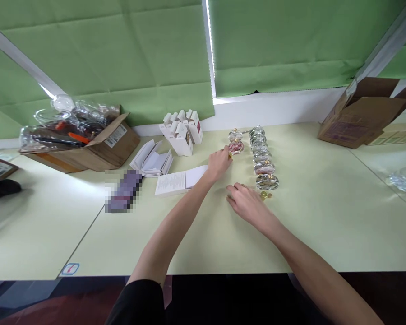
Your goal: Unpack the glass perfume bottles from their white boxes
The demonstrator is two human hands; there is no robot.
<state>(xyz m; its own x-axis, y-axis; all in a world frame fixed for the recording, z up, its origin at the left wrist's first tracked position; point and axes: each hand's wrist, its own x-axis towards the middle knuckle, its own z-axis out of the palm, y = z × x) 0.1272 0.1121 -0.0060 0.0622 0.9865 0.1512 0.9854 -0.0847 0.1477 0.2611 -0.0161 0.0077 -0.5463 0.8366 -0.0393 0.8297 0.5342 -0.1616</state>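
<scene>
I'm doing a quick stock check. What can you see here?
green window blinds: at least 2, green, behind the table
table: 1, pale yellow-green, under everything
cardboard box: 1, brown, back left
plastic-wrapped glassware: a heap, clear, in that box
open carton: 1, brown, back right
small cartons: several, white, back centre
open booklet: 1, white, left of centre
printed leaflet: 1, white, front of the booklet
pixelated object: 1, purple, left of the leaflet
glass pieces: about 6, clear, in a row
glass pieces in a pair: 2, clear and pink, left of the row
gold pieces: about 2, gold, row's near end
gold piece: 1, gold, at the left hand
left hand: 1, at the pair
right hand: 1, beside the gold pieces
</scene>
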